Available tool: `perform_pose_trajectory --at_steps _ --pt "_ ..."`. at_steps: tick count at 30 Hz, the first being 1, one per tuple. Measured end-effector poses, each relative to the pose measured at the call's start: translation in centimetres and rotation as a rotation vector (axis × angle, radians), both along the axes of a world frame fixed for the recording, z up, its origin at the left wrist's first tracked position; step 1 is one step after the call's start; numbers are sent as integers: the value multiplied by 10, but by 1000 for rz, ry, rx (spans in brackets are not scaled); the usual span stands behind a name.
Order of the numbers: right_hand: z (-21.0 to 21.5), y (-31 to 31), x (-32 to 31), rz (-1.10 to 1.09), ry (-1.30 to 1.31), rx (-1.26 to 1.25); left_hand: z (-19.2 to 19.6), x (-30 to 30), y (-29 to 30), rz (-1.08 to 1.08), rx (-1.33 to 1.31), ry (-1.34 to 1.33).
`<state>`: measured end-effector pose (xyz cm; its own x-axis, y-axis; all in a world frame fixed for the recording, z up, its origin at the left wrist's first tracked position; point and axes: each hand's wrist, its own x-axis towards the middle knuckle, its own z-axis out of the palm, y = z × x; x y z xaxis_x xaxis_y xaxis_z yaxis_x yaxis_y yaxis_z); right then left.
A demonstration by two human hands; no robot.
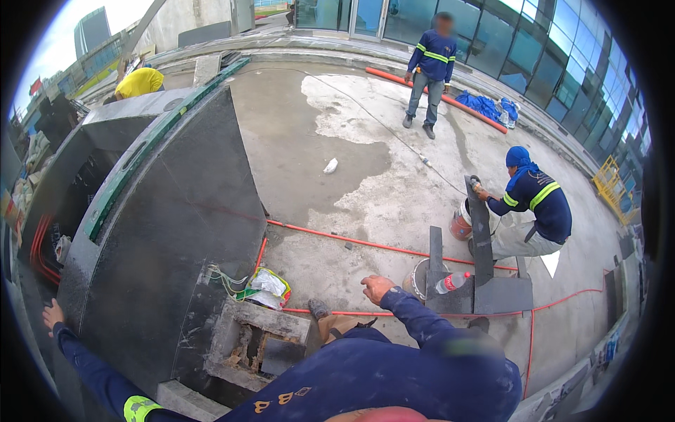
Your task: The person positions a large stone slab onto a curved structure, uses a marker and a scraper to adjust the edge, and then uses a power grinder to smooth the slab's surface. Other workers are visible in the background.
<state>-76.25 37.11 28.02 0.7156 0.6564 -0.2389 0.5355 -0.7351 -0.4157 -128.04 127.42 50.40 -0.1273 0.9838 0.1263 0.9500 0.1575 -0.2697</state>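
Note:
My left hand point(53, 314) rests with fingers apart at the outer edge of a dark grey slab-clad wall point(183, 190). A long green spirit level point(145, 146) lies along the top of that wall, ahead of this hand. My right hand point(377, 287) hangs in the air before my body, fingers loosely bent and nothing visible in it. Nearest to it in the picture is a pale bucket point(417, 280), partly hidden by my sleeve. Below, between my arms, sits a square concrete box point(285, 322) with a broken opening. A white and yellow bag point(271, 287) lies beside it, near loose wires point(226, 280).
Orange conduits point(351, 241) cross the concrete floor. At right, a crouching co-worker point(538, 200) holds a tool against a dark plank point(481, 232) by a bucket point(461, 224). A plastic bottle point(452, 282) lies on dark slabs point(503, 295). Another person point(434, 60) stands farther back; someone in yellow point(139, 82) bends at left.

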Motion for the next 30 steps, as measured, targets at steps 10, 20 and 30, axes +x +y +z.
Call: perform_pose_trajectory --at_steps 10,20,30 --pt "0 -17 15 -128 -14 -115 -76 148 -47 -221 -75 -331" --pt "-38 4 12 -101 24 53 -19 44 -42 267 63 -296" --pt "-100 -10 10 -6 76 -64 -10 0 -144 -788 -91 68"
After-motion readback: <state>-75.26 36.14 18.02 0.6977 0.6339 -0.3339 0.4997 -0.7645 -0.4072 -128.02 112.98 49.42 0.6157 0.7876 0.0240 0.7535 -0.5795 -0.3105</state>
